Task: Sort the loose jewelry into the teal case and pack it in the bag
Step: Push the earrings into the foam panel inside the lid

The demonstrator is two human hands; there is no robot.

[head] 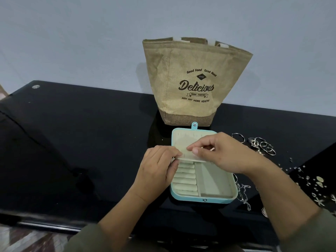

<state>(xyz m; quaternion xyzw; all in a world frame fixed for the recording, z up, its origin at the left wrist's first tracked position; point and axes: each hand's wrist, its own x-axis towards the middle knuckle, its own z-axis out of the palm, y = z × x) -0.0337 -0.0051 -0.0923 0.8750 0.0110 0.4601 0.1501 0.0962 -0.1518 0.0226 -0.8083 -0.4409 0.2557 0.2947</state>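
While the teal case point(190, 198) lay open on the black tabletop point(72, 142), lid back with its snap tab point(194, 125) pointing at the burlap bag point(196, 84), both hands worked at the cream panel point(189, 158) standing up across the case's middle. Left hand point(156, 170): grip clamped on the panel's left edge, thumb and curled fingers pinching it. Right hand point(223, 153): grip closed too, thumb and forefinger pinched together against the panel's face. It may have had a small piece between the fingertips, but the view was too blurred to tell. Bottom half of the case showed the row of ring rolls point(185, 180) on the left and a long compartment point(212, 180) on the right, nothing visible in either. Bag stood upright just behind the case, mouth open, against the wall point(72, 42). Loose jewelry was all outside the case, to its right: a cluster of silver rings point(261, 144) near the right wrist, a chain point(243, 193) just beside the case's right wall under the forearm, and small pieces scattered on a black cloth point(318, 184) at the tabletop's right edge.
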